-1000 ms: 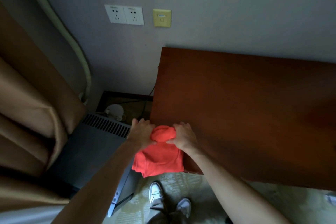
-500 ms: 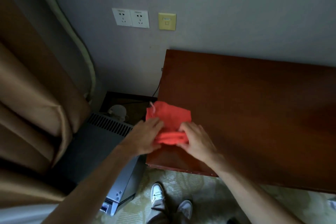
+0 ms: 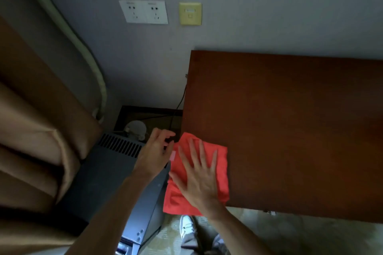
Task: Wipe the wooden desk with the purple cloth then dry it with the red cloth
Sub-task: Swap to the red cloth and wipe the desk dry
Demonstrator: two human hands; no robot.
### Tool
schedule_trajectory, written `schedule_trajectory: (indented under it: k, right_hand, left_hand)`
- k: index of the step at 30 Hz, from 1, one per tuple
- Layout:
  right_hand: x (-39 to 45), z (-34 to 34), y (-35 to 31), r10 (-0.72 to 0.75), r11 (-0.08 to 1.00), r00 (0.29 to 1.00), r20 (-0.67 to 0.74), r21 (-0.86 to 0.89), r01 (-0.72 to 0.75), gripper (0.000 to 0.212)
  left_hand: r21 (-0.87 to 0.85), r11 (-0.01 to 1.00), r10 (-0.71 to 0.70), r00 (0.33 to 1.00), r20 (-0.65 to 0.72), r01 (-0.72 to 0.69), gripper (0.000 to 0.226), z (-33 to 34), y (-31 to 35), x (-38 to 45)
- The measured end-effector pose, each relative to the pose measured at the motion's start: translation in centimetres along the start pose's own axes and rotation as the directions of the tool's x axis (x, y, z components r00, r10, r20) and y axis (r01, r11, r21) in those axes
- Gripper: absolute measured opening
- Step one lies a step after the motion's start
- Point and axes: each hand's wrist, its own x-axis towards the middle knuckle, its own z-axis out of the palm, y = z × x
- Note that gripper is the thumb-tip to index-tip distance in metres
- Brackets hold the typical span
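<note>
Cloth of bright red fabric, folded into a rough rectangle (image 3: 221, 163), lies on the near left corner of the dark reddish-brown wooden bench (image 3: 290, 130), and its left and near edges hang past the bench's rim. The right hand (image 3: 199, 180) lies flat on top of the red cloth, palm down, fingers (image 3: 204, 155) spread wide and pointing away from the person toward the wall; it presses the fabric against the wood and grips nothing. A small pale tag (image 3: 173, 155) shows at the cloth's left edge.

The left hand (image 3: 155, 151) hangs just beside that left edge, off the bench, with its fingers loosely curled and parted, holding nothing; whether its fingertips touch the fabric cannot be told from this view.

The rest of the bench top is bare polished wood running off to the right, its back edge against the grey wall (image 3: 269, 16). On the wall sit a white double power socket (image 3: 144, 12) and, just right of it, a yellowish single wall plate (image 3: 190, 13). Below the left forearm stands a grey box-shaped appliance with a slotted vent (image 3: 116, 172). Tan curtain folds (image 3: 37, 130) fill the left side. A thin dark cable (image 3: 180, 101) drops along the bench's left end. At the bottom, pale sneakers (image 3: 186, 227) stand on a patterned floor (image 3: 290, 234).
</note>
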Motion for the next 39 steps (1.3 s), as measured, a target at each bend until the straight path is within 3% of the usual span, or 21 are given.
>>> schedule_trajectory:
  k: [3, 7, 15, 19, 24, 26, 33, 39]
  right_hand:
    - [-3.7, 0.9, 0.1, -0.010, 0.999, 1.000, -0.004, -0.045, 0.010, 0.083]
    - [-1.1, 1.0, 1.1, -0.039, 0.999, 0.999, 0.011, -0.010, 0.039, 0.078]
    - [20.5, -1.2, 6.7, 0.034, 0.997, 0.999, -0.013, 0.064, -0.033, 0.078]
    - [31.2, -2.3, 9.1, 0.071, 0.996, 0.997, -0.037, 0.057, -0.069, 0.075]
    - [40.9, -3.5, 11.9, 0.081, 0.996, 0.996, -0.040, 0.028, -0.080, 0.076]
    - [42.5, -3.7, 12.7, 0.060, 0.998, 0.997, -0.039, 0.004, -0.060, 0.076]
    - [37.6, -4.6, 13.3, -0.006, 1.000, 1.000, -0.020, -0.031, 0.005, 0.071]
    - [16.8, -4.6, 18.1, -0.013, 0.999, 0.999, -0.050, -0.031, 0.011, 0.076]
  left_hand:
    - [-0.028, 0.999, -0.016, 1.000, 0.006, 0.016, 0.025, 0.9, -0.5, 0.2]
    - [-0.052, 0.998, 0.022, 0.999, -0.042, -0.024, 0.025, 1.5, -1.3, 1.4]
    - [-0.057, 0.995, 0.064, 0.970, -0.235, -0.080, 0.025, 3.9, 0.1, 4.8]
    - [0.052, 0.992, 0.128, 0.961, -0.246, -0.119, 0.031, 6.8, 1.1, 6.3]
    - [0.356, 0.910, 0.268, 0.957, -0.110, -0.214, 0.047, 10.6, 0.5, 5.3]
    - [0.384, 0.895, 0.288, 0.951, -0.109, -0.227, 0.050, 11.1, -0.1, 5.1]
    - [0.369, 0.894, 0.326, 0.934, -0.145, -0.255, 0.048, 10.8, -0.1, 5.1]
    - [0.417, 0.871, 0.334, 0.935, -0.117, -0.259, 0.050, 10.7, 0.2, 4.8]
